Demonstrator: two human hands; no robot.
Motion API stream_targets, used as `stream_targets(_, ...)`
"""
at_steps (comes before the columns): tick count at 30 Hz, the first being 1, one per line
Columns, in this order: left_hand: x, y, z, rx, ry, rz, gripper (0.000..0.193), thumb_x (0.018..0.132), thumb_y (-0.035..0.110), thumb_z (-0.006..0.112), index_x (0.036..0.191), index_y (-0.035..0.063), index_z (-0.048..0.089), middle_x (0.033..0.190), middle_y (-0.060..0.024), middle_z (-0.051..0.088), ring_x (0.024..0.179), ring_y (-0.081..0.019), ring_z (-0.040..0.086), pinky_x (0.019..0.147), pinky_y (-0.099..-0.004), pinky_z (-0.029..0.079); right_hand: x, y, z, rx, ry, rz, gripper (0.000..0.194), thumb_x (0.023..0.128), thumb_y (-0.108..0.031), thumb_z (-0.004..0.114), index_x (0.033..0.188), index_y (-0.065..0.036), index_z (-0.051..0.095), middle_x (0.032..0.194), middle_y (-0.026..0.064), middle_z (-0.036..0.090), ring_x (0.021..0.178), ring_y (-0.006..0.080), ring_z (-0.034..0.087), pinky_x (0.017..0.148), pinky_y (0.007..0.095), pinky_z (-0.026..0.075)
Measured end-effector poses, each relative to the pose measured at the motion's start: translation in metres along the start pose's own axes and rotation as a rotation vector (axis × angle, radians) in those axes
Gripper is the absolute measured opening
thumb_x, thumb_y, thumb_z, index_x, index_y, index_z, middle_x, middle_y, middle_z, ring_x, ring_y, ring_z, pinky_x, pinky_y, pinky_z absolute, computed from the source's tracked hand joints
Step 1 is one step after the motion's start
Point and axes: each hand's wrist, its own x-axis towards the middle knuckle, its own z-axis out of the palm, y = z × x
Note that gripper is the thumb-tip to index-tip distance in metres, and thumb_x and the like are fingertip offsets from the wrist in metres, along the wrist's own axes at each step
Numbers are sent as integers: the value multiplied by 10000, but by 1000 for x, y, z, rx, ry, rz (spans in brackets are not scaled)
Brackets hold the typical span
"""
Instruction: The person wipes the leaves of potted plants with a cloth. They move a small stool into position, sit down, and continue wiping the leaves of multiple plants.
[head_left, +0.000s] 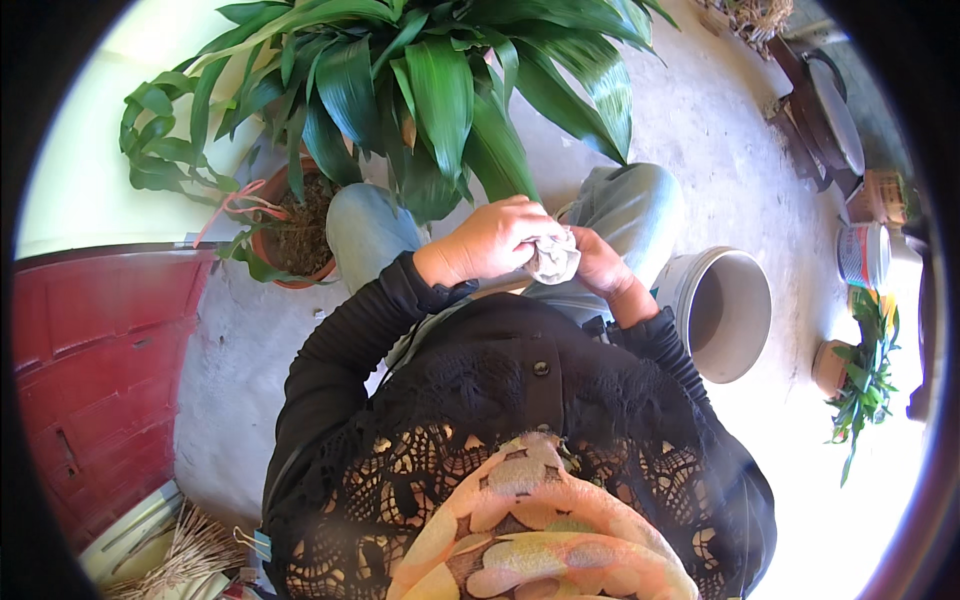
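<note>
A bunched greyish-white cloth (553, 259) is held between both hands, above the lap. My left hand (487, 238) has its fingers curled over the cloth from the left. At the cloth's right side, my right hand (600, 262) grips it, with its fingers partly hidden. One long green leaf (499, 150) of the broad-leaved potted plant (435, 97) reaches down to my left hand. Whether its tip lies inside the cloth cannot be seen. The jeans-clad knees (630, 202) stand apart beneath the foliage.
A terracotta pot (259, 244) with soil stands left of the knees, and a pink tie (232, 202) is around a stem there. To the right is a large white bucket (727, 315). A red door panel (105, 360) borders the left. Farther right are a paint can (862, 255) and a small potted plant (866, 367).
</note>
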Motion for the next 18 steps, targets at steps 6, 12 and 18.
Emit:
stream_targets(6, -1, -25, -12, 394, 238, 101, 335, 667, -11, 630, 981, 100, 666, 863, -38, 590, 820, -252, 563, 711, -367, 489, -5, -19, 8, 163, -82, 156, 304, 928, -30, 504, 1221, 49, 513, 1140, 151, 629, 1035, 222, 636, 936, 343, 504)
stream_targets(12, -1, -23, -16, 321, 292, 5, 335, 666, -18, 641, 962, 136, 670, 861, -25, 600, 817, -246, 569, 711, -358, 505, -5, -31, 9, 157, -23, 147, 294, 913, -34, 522, 1195, 51, 534, 1075, 130, 654, 995, 195, 648, 879, 297, 516)
stream_targets(18, -9, 1, -15, -121, 169, 15, 353, 731, -68, 606, 1024, 117, 675, 954, -42, 648, 854, -201, 618, 743, -307, 510, -9, -33, -4, 17, 47, 99, 258, 915, -68, 533, 1144, 44, 578, 981, 72, 662, 889, 130, 652, 770, 233, 501)
